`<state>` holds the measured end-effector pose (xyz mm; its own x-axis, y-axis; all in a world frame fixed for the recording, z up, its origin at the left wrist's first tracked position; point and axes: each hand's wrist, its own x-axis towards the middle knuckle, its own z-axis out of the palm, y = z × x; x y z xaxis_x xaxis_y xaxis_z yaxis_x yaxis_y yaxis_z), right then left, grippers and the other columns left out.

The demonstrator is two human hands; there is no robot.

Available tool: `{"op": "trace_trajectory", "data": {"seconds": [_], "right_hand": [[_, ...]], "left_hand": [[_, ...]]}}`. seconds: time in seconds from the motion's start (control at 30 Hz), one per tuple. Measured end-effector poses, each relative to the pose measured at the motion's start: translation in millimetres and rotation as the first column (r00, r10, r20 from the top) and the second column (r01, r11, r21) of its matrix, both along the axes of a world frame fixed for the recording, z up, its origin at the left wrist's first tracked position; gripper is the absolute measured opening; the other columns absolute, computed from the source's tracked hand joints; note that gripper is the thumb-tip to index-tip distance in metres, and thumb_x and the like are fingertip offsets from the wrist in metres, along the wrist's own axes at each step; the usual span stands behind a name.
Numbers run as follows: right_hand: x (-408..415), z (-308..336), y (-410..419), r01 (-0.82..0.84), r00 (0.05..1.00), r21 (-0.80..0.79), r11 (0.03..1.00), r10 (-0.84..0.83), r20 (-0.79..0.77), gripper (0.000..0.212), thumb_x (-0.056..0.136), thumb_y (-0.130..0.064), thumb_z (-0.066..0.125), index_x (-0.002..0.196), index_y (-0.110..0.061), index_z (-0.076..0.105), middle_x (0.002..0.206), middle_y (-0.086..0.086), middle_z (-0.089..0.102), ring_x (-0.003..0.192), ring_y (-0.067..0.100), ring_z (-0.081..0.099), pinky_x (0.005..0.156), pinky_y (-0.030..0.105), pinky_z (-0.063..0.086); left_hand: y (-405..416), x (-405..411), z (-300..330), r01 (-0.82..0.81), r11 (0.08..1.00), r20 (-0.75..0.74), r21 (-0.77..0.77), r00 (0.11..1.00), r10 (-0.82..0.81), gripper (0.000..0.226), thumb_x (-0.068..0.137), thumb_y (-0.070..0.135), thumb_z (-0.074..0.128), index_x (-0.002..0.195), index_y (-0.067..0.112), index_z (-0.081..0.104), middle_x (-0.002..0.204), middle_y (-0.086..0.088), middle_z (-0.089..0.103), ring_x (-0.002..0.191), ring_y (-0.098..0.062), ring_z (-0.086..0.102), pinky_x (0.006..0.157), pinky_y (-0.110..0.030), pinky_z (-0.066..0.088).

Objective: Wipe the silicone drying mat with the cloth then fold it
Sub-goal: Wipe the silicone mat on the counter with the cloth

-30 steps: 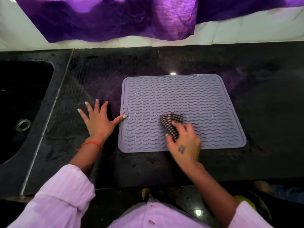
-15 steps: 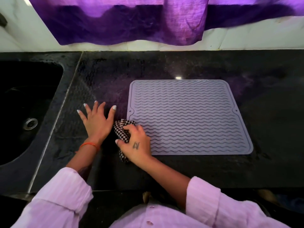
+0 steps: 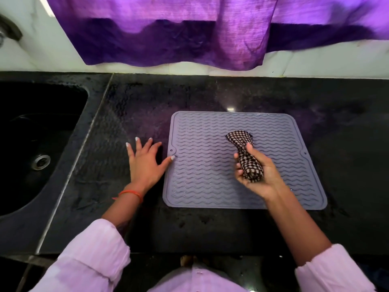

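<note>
On a black stone counter (image 3: 231,228) beside a sink (image 3: 31,144), the grey silicone mat (image 3: 202,175) lies flat. The right hand (image 3: 259,175) grips the bunched checked cloth (image 3: 244,150) over it. The left hand (image 3: 145,165) rests spread on the counter, its thumb touching the mat's left edge.

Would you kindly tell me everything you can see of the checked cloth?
The cloth is a small dark-and-white checked fabric, bunched into a twisted wad. The right hand, palm turned up, grips its lower part with curled fingers; the upper end fans out loose. It sits over the middle-right of the grey mat; whether it touches the mat is unclear.
</note>
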<state>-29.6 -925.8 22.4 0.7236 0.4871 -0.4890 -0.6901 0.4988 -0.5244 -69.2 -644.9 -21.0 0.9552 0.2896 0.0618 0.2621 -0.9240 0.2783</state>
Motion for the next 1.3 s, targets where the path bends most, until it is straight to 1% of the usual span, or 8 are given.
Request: {"op": "trace_trajectory", "data": {"seconds": [0.17,0.33,0.43,0.63,0.77,0.87,1.03,1.3], "right_hand": [[20.1,8.4,3.0,-0.053,0.990,-0.301,0.952,0.090,0.112,0.041,0.058,-0.013,0.078,0.094,-0.007,0.059,0.068,-0.001,0.064,0.054,0.008,0.059,0.046,0.019,0.048],[63.5,22.8,30.2,-0.034,0.853,-0.802,0.596,0.436,0.288,0.057,0.076,-0.008,0.073,0.124,-0.021,0.044,0.107,-0.007,0.056,0.093,0.011,0.058,0.074,0.026,0.052],[96.4,22.5,54.9,0.072,0.739,-0.865,0.496,0.556,0.381,0.062,0.075,-0.014,0.075,0.122,-0.024,0.037,0.126,0.004,0.048,0.115,0.021,0.050,0.099,0.039,0.044],[146.3,11.1,116.9,0.308,0.486,-0.894,0.325,0.754,0.441,0.050,0.082,-0.028,0.068,0.125,-0.026,0.044,0.130,0.012,0.050,0.115,0.029,0.051,0.097,0.042,0.043],[142.3,-23.0,142.5,0.680,0.247,-0.718,-0.148,0.968,0.034,0.060,0.093,-0.052,0.039,0.140,-0.015,0.036,0.140,0.011,0.035,0.124,0.028,0.033,0.100,0.043,0.028],[142.8,-25.1,148.3,0.728,0.226,-0.664,-0.172,0.974,-0.004,0.075,0.090,-0.064,0.031,0.138,-0.007,0.035,0.132,0.012,0.038,0.118,0.028,0.036,0.097,0.041,0.031],[146.8,-22.4,150.3,0.657,0.158,-0.746,-0.110,0.987,-0.006,0.065,0.097,-0.035,0.044,0.150,-0.027,0.007,0.134,0.013,0.039,0.118,0.031,0.039,0.096,0.042,0.036],[112.9,-23.6,152.6,0.664,0.099,-0.745,-0.072,0.995,-0.009,0.077,0.090,-0.003,0.047,0.145,-0.045,0.015,0.142,0.013,0.032,0.126,0.033,0.033,0.100,0.043,0.032]], "left_hand": [[2.6,6.8,4.1,0.031,0.999,-0.031,-0.007,0.999,-0.031,0.067,0.079,0.065,0.054,0.137,0.033,0.046,0.153,-0.008,0.029,0.145,-0.031,0.001,0.110,-0.043,-0.021],[4.5,5.8,2.4,0.061,0.997,-0.104,0.039,0.993,-0.057,0.060,0.080,0.071,0.041,0.135,0.046,0.041,0.158,-0.006,0.016,0.145,-0.032,-0.011,0.103,-0.041,-0.031],[4.9,5.0,0.8,0.059,0.997,-0.105,0.041,0.993,-0.054,0.060,0.081,0.072,0.038,0.135,0.047,0.040,0.159,-0.005,0.009,0.144,-0.031,-0.016,0.098,-0.039,-0.035],[5.0,4.9,-0.6,0.052,0.998,-0.113,0.045,0.992,-0.047,0.058,0.082,0.070,0.037,0.135,0.048,0.039,0.159,-0.004,0.001,0.142,-0.031,-0.020,0.098,-0.041,-0.036],[5.6,4.4,-3.0,0.046,0.998,-0.096,0.036,0.994,-0.043,0.059,0.081,0.071,0.037,0.135,0.048,0.040,0.159,-0.004,0.002,0.142,-0.032,-0.020,0.100,-0.043,-0.035],[7.0,4.6,-4.6,0.047,0.999,-0.090,0.010,0.995,-0.046,0.072,0.072,0.083,0.027,0.134,0.049,0.040,0.159,-0.003,0.002,0.143,-0.031,-0.020,0.101,-0.043,-0.035],[8.5,6.5,-6.7,0.046,0.999,-0.063,0.013,0.997,-0.046,0.081,0.065,0.082,0.010,0.133,0.049,0.041,0.159,-0.003,0.004,0.143,-0.033,-0.019,0.100,-0.043,-0.036],[8.3,6.1,-10.0,0.033,0.999,-0.051,0.010,0.998,-0.032,0.081,0.065,0.083,0.011,0.132,0.050,0.042,0.159,-0.002,0.005,0.143,-0.033,-0.019,0.102,-0.044,-0.034]]}}
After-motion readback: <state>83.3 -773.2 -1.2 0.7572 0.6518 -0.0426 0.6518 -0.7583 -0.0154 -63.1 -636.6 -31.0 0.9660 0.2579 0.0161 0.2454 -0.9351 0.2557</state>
